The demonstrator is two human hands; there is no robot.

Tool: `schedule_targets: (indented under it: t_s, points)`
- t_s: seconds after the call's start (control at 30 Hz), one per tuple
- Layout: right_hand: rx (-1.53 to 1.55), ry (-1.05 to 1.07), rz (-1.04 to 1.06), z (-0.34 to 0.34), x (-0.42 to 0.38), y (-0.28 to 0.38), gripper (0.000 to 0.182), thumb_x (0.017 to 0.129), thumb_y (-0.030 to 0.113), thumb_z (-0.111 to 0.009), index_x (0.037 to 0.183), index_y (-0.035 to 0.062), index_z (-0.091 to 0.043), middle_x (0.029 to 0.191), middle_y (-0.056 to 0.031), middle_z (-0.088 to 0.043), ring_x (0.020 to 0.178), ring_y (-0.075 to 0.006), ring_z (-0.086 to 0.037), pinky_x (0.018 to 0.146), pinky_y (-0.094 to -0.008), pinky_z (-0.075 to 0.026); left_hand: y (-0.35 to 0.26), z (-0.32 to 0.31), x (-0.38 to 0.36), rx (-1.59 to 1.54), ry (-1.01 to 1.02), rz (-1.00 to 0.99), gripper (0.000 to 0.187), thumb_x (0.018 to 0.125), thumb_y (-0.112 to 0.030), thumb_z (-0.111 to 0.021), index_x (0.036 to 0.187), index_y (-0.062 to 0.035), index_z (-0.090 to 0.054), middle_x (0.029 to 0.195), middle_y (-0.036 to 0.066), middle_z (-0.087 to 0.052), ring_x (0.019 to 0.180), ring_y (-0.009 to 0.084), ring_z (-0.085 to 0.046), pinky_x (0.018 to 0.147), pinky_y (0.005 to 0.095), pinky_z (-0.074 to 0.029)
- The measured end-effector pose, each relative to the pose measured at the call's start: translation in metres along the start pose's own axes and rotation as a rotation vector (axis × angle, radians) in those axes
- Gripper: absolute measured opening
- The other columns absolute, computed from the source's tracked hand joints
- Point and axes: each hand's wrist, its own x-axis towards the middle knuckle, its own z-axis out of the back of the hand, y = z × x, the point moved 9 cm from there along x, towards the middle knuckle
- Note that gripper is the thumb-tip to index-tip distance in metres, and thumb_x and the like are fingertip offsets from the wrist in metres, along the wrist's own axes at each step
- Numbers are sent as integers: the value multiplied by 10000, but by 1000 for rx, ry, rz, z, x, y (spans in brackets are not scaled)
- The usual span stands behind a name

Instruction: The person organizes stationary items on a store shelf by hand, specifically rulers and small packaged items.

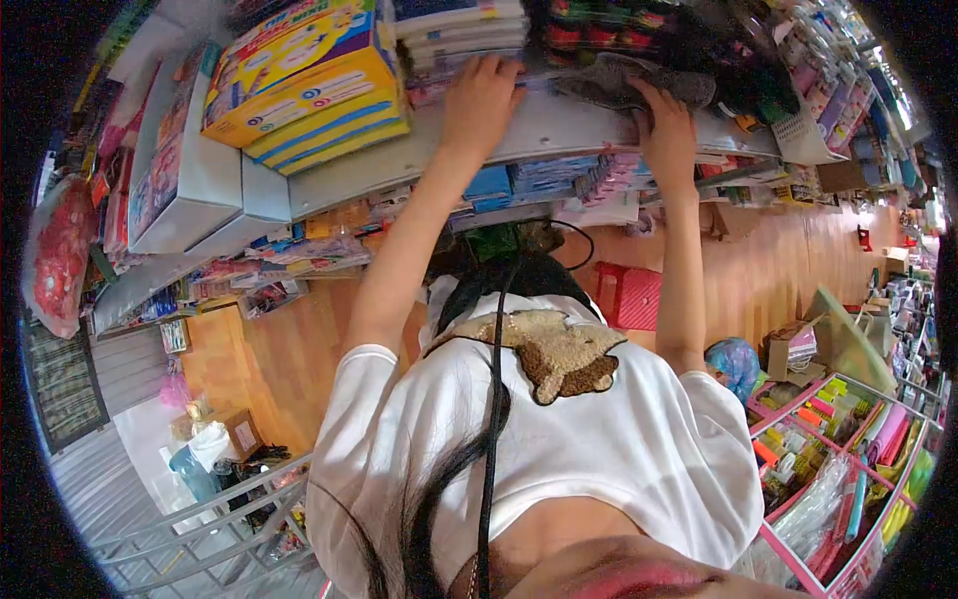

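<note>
My left hand (484, 98) reaches onto the upper shelf (429, 140), its fingers lying against the front of a stack of flat packs (464, 35). My right hand (667, 130) is on the same shelf, further right, closed on a dark grey cloth (604, 82) that lies along the shelf edge. Left of my left hand stands a yellow printed box (299, 70) on top of similar boxes. Dark packs with red and green patterns (609, 30) sit behind the cloth.
Thin packs (539, 180) fill the shelf below. A white box (190, 170) and a red bag (60, 260) are at the left. A red stool (634, 297) stands on the wooden floor. Behind on the right is a pink-edged bin (783, 544) of stationery; a metal rail (200, 534) runs lower left.
</note>
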Motion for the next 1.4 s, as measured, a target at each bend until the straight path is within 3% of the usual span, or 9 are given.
schedule_targets:
  t_s: [0.2,0.3,0.37,0.5,0.67,0.77,0.9,1.13,1.4]
  points:
    - [78,-53,-83,8,-10,-44,361,760,130,-585,1117,183,-580,1006,-139,-597,923,-334,-531,807,-430,-414,12,12,-2,-42,162,214,325,810,-296,-579,1053,-81,-562,999,141,-596,916,357,-558,732,434,-463]
    - [45,-59,-90,9,-11,-39,367,772,135,-580,1136,178,-569,1006,-162,-590,942,-338,-526,809,-423,-415,5,63,-19,-99,33,344,193,781,-124,-609,949,-52,-547,819,135,-628,749,288,-616,686,386,-471]
    - [29,3,-108,4,-5,-28,380,789,160,-576,1168,164,-548,1004,-182,-586,977,-339,-521,844,-405,-411,4,78,-39,-386,-4,333,173,806,-111,-591,947,-41,-519,800,128,-630,732,253,-620,672,353,-464]
    - [758,-148,-32,22,9,5,397,880,252,-502,1241,92,-464,1035,-151,-578,982,-279,-541,872,-375,-411,-2,80,-89,-1058,165,566,173,833,-110,-583,941,-30,-474,791,90,-621,706,175,-603,667,289,-442]
    - [1816,28,-22,51,2,93,512,935,298,-415,1357,62,-247,963,-117,-547,851,-250,-568,820,-371,-435,-9,100,-119,-763,159,507,208,809,-106,-617,920,-31,-457,803,79,-588,714,178,-587,659,293,-438]
    - [1841,75,-149,57,-16,129,499,949,261,-371,1371,75,-180,928,-120,-509,858,-259,-544,815,-397,-423,-19,110,-125,-493,72,366,328,737,-128,-693,960,-39,-469,820,104,-578,745,235,-590,691,323,-446]
    - [2203,167,-90,43,-37,174,390,950,219,-360,1307,122,-240,1000,-154,-454,913,-251,-487,825,-368,-408,-37,105,-124,-850,20,428,491,712,-216,-728,1097,-68,-462,856,145,-585,779,308,-596,703,334,-472]
    - [1727,212,-115,54,-37,171,222,944,199,-393,1103,45,-413,1076,-118,-522,936,-165,-511,841,-318,-403,-35,164,-127,-64,-207,176,457,654,-245,-747,1069,-154,-578,892,76,-634,745,250,-634,589,317,-497]
    - [2081,714,-303,47,-56,189,232,900,224,-505,925,-1,-554,716,1,-497,660,-70,-451,588,-202,-347,-32,190,-131,1,-130,83,433,681,-300,-710,1085,-197,-592,738,37,-569,615,242,-574,532,325,-468]
